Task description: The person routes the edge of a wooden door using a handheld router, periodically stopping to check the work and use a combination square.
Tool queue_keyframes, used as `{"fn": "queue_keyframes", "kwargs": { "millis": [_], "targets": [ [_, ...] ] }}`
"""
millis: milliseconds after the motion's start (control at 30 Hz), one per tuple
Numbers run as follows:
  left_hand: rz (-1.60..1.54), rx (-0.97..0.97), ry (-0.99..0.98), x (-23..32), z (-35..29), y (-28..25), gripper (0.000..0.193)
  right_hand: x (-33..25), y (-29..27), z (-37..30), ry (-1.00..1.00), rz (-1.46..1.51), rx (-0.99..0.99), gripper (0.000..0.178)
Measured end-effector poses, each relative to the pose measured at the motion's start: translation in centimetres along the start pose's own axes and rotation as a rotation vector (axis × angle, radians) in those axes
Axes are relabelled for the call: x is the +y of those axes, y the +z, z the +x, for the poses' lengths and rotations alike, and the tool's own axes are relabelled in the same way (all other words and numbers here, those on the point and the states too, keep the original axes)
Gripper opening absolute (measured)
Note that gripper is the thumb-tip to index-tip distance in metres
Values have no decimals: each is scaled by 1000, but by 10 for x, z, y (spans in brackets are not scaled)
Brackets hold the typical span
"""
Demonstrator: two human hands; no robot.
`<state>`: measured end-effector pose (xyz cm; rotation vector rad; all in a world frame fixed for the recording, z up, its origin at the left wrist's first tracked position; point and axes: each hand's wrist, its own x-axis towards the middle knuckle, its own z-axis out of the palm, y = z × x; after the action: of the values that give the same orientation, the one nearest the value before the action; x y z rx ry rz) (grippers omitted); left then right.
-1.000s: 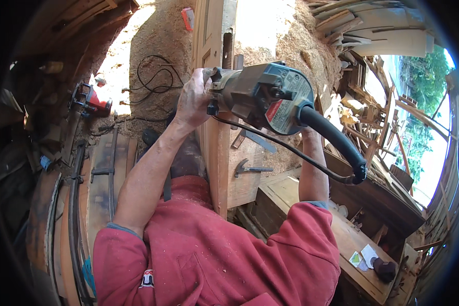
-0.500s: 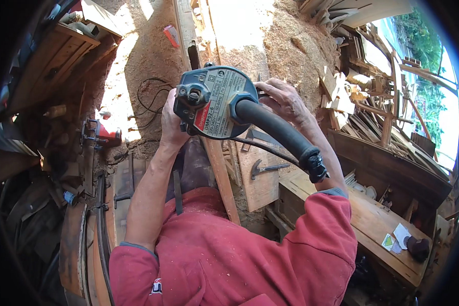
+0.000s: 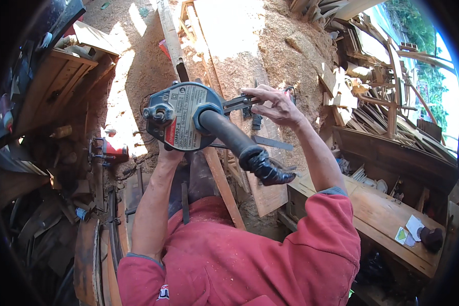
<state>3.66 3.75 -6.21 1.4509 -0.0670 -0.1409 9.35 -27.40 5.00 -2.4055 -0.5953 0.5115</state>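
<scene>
- Two hands share one power tool: the left hand (image 3: 169, 155) comes up from beneath the blue-grey router (image 3: 181, 122) and is clenched on its underside, mostly hidden by the round housing, so the exact finger placement cannot be told.
- Right hand (image 3: 274, 106) reaches in from the right, fingers pinched on the flat metal wrench (image 3: 239, 103) that sticks out of the router's side.
- Router sits lifted in front of the person's chest, above the long plank (image 3: 222, 183) that runs away toward the sawdust-covered floor (image 3: 239, 35); it rests on nothing but the hands.
- Its thick black handle (image 3: 237, 143) juts toward the lower right, ending in a wrapped, glossy black end with the cord trailing off.
- Judging by the metal body and motor housing, the tool is heavy and rigid, with smooth curved sides that could slip; the black handle and the underside look like the sure places to hold, away from the spindle end (image 3: 158, 113).
- Beyond the grip: a red tool (image 3: 109, 150) lies on the floor at the left, and a wooden bench (image 3: 387, 214) with small papers near its right corner stands at the lower right, well apart.
</scene>
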Motion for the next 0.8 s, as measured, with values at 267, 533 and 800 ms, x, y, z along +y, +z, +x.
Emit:
{"fn": "queue_keyframes", "kwargs": {
  "millis": [267, 533, 800],
  "targets": [
    [-499, -14, -224, -36, -13, -8, 48, 34, 93, 13, 421, 1977, -2, 39],
    [-401, -25, -212, -46, -12, -4, 48, 40, 109, 11, 84, 2434, -62, 28],
    [608, 152, 344, 40, 19, 16, 23, 40, 109, 7, 85, 2019, 402, 36]
  ]
}}
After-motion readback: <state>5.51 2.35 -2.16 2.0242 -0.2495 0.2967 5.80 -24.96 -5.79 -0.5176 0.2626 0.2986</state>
